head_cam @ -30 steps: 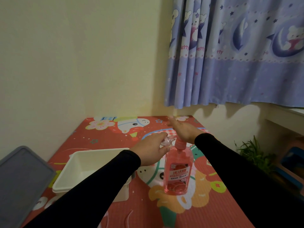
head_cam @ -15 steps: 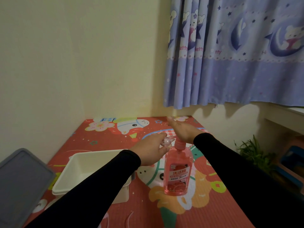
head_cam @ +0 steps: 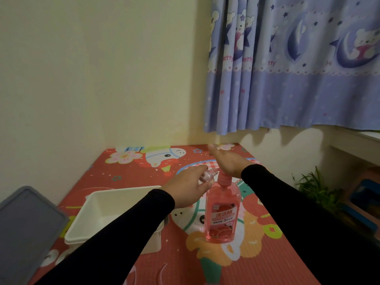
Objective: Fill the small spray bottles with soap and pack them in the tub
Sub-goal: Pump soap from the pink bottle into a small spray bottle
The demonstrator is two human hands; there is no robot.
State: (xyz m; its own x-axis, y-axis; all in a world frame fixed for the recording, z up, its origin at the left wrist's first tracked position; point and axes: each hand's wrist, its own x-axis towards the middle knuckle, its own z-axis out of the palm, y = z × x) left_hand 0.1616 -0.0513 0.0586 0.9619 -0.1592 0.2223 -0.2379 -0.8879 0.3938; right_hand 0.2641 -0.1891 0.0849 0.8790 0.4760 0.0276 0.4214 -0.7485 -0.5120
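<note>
A small clear spray bottle [head_cam: 65,175] is held in the curled fingers of the left hand [head_cam: 190,187], right beside the pump of the big pink soap bottle [head_cam: 223,212]. The pump top is pressed by the flat, open right hand [head_cam: 228,164]. The soap bottle stands upright on the red cartoon tabletop [head_cam: 127,173]. The white tub [head_cam: 98,219] is placed near, to the left.
</note>
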